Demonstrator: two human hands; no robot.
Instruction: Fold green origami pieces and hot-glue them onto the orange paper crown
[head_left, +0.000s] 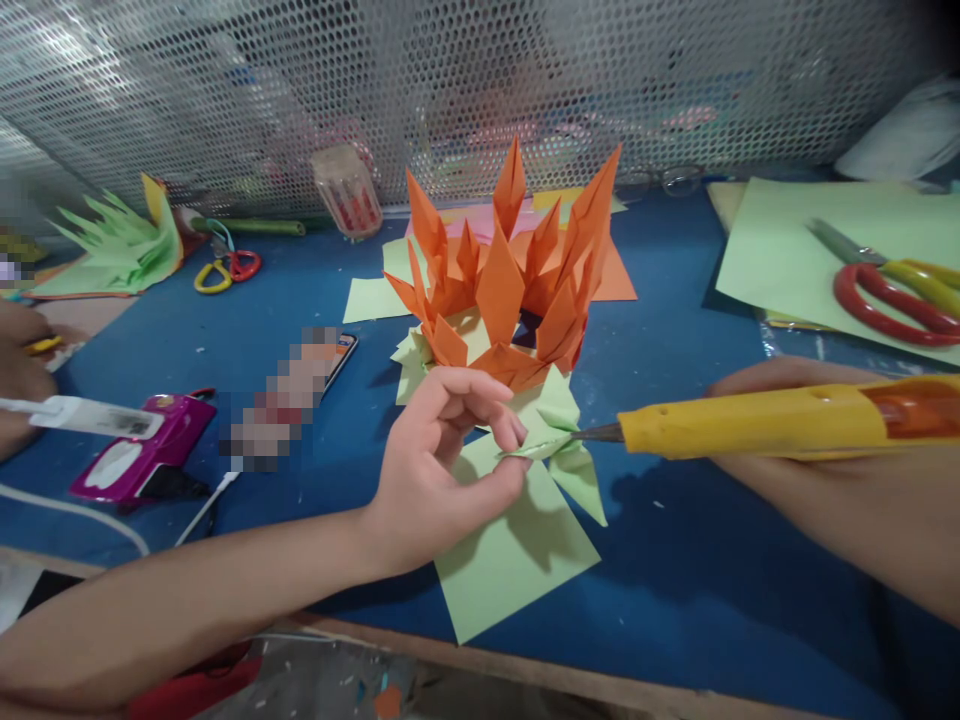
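Observation:
An orange folded-paper flower (510, 290) with pointed petals stands on the blue table (712, 560). Light green folded leaves (566, 440) stick out under its base. My left hand (442, 470) pinches one green leaf tip between thumb and fingers, just in front of the flower. My right hand (817, 470) grips a yellow glue gun (780, 420) lying sideways. Its metal nozzle touches the pinched leaf from the right. A green paper square (510, 570) lies under my left hand.
Red-and-yellow scissors (892, 295) lie on green sheets (795, 250) at the right. A phone (289, 395), a magenta object (142, 455), small scissors (225, 268), a green paper fan (120, 245) and a clear jar (349, 190) sit left. Another person's hand (19, 370) shows at the left edge. Mesh wall (450, 90) behind.

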